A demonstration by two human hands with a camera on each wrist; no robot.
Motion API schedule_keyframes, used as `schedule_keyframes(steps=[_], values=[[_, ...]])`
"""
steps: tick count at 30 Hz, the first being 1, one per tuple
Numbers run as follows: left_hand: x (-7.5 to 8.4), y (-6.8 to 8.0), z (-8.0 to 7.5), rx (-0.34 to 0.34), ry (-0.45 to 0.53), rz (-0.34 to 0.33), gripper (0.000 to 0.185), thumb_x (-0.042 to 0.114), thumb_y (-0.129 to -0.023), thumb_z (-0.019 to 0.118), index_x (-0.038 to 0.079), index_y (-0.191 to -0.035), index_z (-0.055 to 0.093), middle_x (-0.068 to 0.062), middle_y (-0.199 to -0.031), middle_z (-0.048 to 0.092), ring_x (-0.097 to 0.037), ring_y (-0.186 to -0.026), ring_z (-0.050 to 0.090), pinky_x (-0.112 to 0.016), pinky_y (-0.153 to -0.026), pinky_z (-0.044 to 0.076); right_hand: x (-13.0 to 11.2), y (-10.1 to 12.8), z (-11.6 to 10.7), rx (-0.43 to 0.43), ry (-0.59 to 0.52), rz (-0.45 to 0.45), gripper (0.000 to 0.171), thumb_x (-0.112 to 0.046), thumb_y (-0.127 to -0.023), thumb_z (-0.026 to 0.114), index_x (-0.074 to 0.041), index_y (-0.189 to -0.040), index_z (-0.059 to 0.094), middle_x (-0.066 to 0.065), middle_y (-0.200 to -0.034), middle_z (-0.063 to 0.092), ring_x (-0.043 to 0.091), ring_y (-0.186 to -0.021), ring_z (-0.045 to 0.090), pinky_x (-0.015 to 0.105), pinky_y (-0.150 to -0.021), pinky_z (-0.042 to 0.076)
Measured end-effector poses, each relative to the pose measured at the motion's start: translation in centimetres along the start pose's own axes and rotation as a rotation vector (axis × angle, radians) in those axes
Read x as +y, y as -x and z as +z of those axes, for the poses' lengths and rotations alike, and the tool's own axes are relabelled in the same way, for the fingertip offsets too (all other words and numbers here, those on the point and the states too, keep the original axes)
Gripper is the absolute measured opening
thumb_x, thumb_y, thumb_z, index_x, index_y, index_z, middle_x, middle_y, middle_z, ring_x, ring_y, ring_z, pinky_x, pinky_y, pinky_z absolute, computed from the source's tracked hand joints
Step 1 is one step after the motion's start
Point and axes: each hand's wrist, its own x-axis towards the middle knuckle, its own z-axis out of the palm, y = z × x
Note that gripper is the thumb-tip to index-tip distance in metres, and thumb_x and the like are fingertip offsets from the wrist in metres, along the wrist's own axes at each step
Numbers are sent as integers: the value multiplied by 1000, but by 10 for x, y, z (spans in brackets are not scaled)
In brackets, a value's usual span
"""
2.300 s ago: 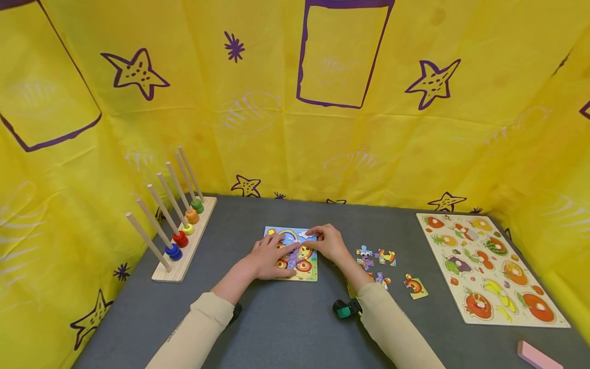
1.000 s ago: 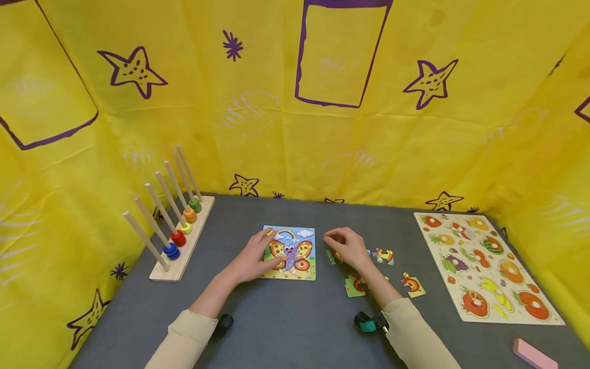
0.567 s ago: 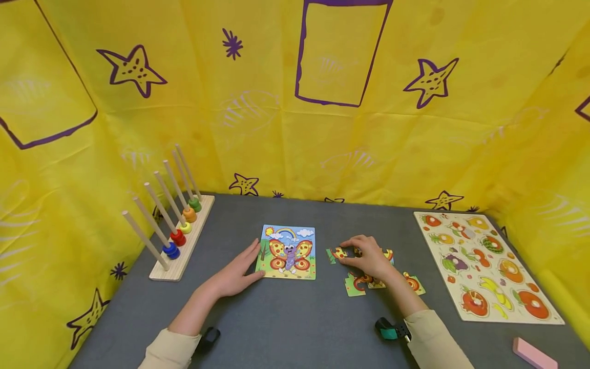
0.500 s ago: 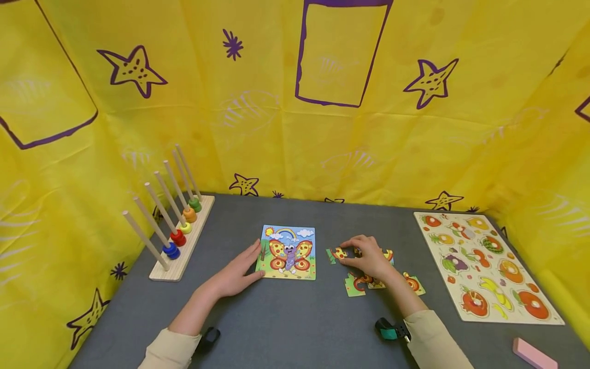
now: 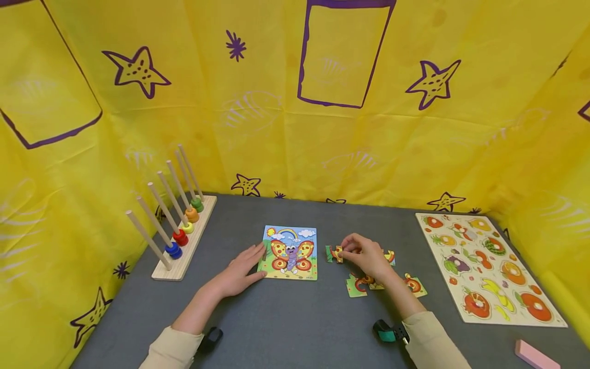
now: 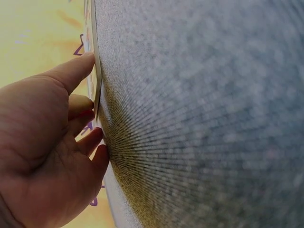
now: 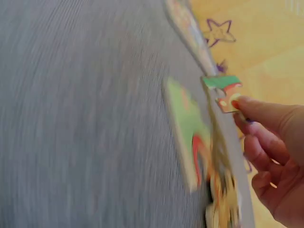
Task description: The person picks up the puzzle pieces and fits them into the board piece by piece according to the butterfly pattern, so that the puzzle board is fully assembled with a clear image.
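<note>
A square butterfly picture board (image 5: 292, 251) lies flat on the dark table. My left hand (image 5: 238, 271) rests at its left side, fingers loosely extended over the edge and thumb at the lower left corner. In the left wrist view, the thumb of the left hand (image 6: 52, 128) touches the board's edge. To the right of the board, my right hand (image 5: 366, 259) pinches a green, red and yellow jigsaw piece (image 5: 333, 254) between thumb and fingers. The same jigsaw piece (image 7: 228, 92) shows in the right wrist view, tilted up. The right hand partly hides other pieces behind it.
Loose jigsaw pieces (image 5: 357, 287) lie beside and below the right hand, another jigsaw piece (image 5: 416, 286) further right. A wooden peg stand (image 5: 198, 225) with coloured rings stands left. A fruit puzzle board (image 5: 490, 269) and a pink block (image 5: 536, 353) are at right.
Both hands have come off the butterfly picture. The left hand slid to the board's left edge, while the right hand went right to the loose pieces and took hold of a jigsaw piece.
</note>
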Motion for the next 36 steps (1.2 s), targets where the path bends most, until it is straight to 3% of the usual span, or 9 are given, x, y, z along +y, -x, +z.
schedule_keyframes(steps=[8,15,20,25,36], values=[[-2,-1,0,-4,0,4,66,35,-92,54,11,-146,24,-8,-151,19,-32,-138,13,-60,-102,18,-34,-15,39,40,-201,95,26,-27,-77,74,-17,-98,65,-5,-76,69,15,-65,61,26,-57,43],[-2,-3,1,2,-8,12,66,35,-92,54,9,-146,25,-9,-151,20,-33,-138,13,-62,-100,19,-58,-34,80,10,-229,84,22,-25,-76,75,-15,-94,66,-6,-71,68,8,-61,61,24,-54,44],[-2,-5,3,-2,-17,-6,69,35,-92,54,9,-147,22,-7,-151,20,-31,-138,12,-59,-102,19,-68,-44,100,-19,-266,150,26,-26,-76,76,-12,-92,62,-4,-69,68,9,-57,62,25,-53,48],[-2,-6,4,-11,-18,-24,71,37,-92,54,10,-147,19,-6,-152,18,-29,-139,11,-57,-104,18,-73,-51,112,10,-203,147,26,-27,-75,76,-10,-88,61,-4,-67,66,8,-54,59,26,-50,47],[0,-2,2,7,-48,37,62,34,-92,54,12,-145,29,-12,-151,19,-37,-136,14,-65,-97,22,-79,-57,118,14,-74,66,19,-25,-77,74,-11,-78,62,-5,-60,59,6,-47,53,23,-45,43]])
